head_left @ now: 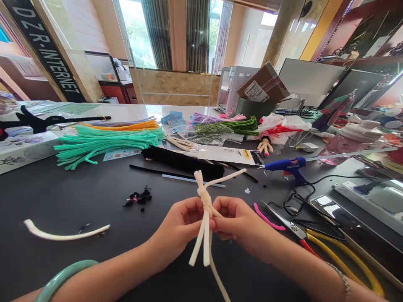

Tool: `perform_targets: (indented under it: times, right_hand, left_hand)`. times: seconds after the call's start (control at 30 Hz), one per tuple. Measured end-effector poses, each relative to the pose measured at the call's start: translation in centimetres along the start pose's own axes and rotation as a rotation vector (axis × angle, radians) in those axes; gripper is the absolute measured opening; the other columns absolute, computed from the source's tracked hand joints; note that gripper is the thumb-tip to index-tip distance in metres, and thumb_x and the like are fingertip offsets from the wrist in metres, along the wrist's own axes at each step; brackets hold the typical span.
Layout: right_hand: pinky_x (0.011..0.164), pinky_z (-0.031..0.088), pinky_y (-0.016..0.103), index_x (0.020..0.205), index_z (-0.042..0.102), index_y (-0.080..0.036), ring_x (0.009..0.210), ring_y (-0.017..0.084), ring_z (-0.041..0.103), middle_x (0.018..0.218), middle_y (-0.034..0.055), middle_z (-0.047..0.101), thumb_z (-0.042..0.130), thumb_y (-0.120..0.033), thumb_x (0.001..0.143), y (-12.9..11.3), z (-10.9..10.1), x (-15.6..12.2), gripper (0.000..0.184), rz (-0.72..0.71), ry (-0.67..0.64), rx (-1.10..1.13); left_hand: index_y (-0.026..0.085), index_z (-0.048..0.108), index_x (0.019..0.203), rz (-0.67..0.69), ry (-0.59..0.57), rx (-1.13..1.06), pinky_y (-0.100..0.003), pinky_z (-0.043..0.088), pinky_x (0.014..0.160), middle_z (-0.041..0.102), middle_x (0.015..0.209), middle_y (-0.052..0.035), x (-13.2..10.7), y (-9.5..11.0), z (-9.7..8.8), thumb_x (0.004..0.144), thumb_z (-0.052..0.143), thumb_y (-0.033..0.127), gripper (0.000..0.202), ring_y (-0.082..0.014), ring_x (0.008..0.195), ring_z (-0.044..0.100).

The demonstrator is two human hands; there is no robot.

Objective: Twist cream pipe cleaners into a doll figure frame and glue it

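In front of me is a small figure of cream pipe cleaners [206, 202], twisted together in the middle, with loose ends pointing up and down. My left hand [185, 218] pinches it from the left side. From the right, my right hand [234, 216] grips it with thumb and fingers closed around a strand at the twist. One long strand trails downward past my hands. A curved cream pipe cleaner [67, 235] lies on the dark table to the left. Near it sits a small heap of black fuzzy bits [140, 197].
At right lie scissors [294, 228], a pink pipe cleaner piece [267, 218] and a blue glue gun [288, 165] with its cord. Mint pipe cleaners [107, 142] and a black bundle [182, 162] lie farther back, near a small finished-looking figure [265, 147]. A white box [28, 153] stands left.
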State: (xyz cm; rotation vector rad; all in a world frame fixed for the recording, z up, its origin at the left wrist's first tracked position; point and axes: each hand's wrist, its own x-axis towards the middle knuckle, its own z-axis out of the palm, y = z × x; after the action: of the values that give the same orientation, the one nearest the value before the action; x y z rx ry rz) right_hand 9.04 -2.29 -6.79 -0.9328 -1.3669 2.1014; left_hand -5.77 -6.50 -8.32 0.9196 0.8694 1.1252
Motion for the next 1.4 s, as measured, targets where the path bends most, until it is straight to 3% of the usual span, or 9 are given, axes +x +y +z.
perform_targets:
  times: [0.33,0.53,0.63,0.73,0.87,1.0,1.17,1.4]
  right_hand:
    - [0.047,0.025,0.02,0.059,0.045,-0.017,0.049,0.005,0.037,0.052,-0.0075,0.047,0.078,-0.026,0.061,0.3,-0.3,0.2,0.033,-0.06,0.0,-0.148]
    - [0.049,0.024,0.021,0.058,0.044,-0.017,0.052,0.006,0.031,0.054,-0.0086,0.04,0.079,-0.028,0.057,0.1,0.1,-0.1,0.037,-0.086,-0.004,-0.254]
    - [0.05,0.024,0.021,0.059,0.044,-0.018,0.053,0.007,0.033,0.055,-0.0075,0.041,0.071,-0.024,0.061,-0.2,0.0,-0.3,0.028,-0.075,0.001,-0.277]
    - [0.049,0.027,0.021,0.061,0.048,-0.017,0.053,0.007,0.038,0.057,-0.0047,0.046,0.064,-0.031,0.066,-0.6,-0.1,-0.5,0.021,-0.047,-0.017,-0.254]
    - [0.046,0.024,0.021,0.058,0.046,-0.018,0.048,0.006,0.035,0.052,-0.0055,0.043,0.066,-0.046,0.068,-0.8,-0.2,-0.4,0.037,-0.02,-0.019,-0.265]
    - [0.046,0.024,0.02,0.062,0.048,-0.017,0.049,0.006,0.035,0.053,-0.0069,0.04,0.073,-0.046,0.064,-0.3,-0.1,-0.2,0.039,-0.021,-0.063,-0.234]
    - [0.049,0.034,0.021,0.065,0.052,-0.015,0.052,0.007,0.043,0.059,-0.0045,0.048,0.077,-0.042,0.062,0.2,0.0,-0.1,0.036,-0.029,-0.097,-0.159]
    - [0.057,0.043,0.023,0.065,0.055,-0.015,0.055,0.009,0.055,0.063,-0.0002,0.062,0.078,-0.033,0.059,0.0,0.0,-0.4,0.031,0.086,-0.074,-0.005]
  left_hand:
    - [0.013,0.064,0.067,-0.035,0.1,0.015,-0.018,0.039,0.058,0.057,0.059,0.0029,-0.4,0.1,0.4,0.066,0.076,0.026,0.018,-0.0087,0.06,0.049]
    - [0.013,0.062,0.073,0.034,0.042,0.178,-0.023,0.043,0.064,0.062,0.072,-0.0011,-0.3,0.2,0.0,0.071,0.069,0.032,0.02,-0.0143,0.068,0.054]
    - [0.014,0.06,0.075,0.089,0.003,0.281,-0.024,0.044,0.066,0.062,0.075,-0.0012,-0.5,0.4,-0.1,0.076,0.064,0.031,0.017,-0.0146,0.069,0.054]
    - [0.016,0.057,0.076,0.115,-0.029,0.343,-0.025,0.045,0.067,0.06,0.071,0.0,-0.6,0.6,-0.2,0.08,0.06,0.029,0.013,-0.0145,0.067,0.054]
    - [0.017,0.054,0.08,0.104,-0.056,0.417,-0.024,0.044,0.061,0.06,0.07,-0.0002,-0.6,0.6,-0.2,0.083,0.055,0.03,0.013,-0.0138,0.062,0.053]
    - [0.017,0.055,0.082,0.097,-0.06,0.483,-0.022,0.041,0.056,0.058,0.067,0.0009,-0.7,0.6,-0.2,0.082,0.056,0.03,0.013,-0.0127,0.059,0.05]
    - [0.017,0.057,0.085,0.094,-0.099,0.519,-0.019,0.037,0.049,0.059,0.063,0.0019,-0.8,0.6,-0.3,0.083,0.054,0.024,0.008,-0.0108,0.053,0.047]
    - [0.015,0.061,0.085,0.125,-0.065,0.589,-0.02,0.039,0.051,0.056,0.061,0.003,-0.6,0.8,-0.4,0.082,0.052,0.019,0.01,-0.0104,0.053,0.049]
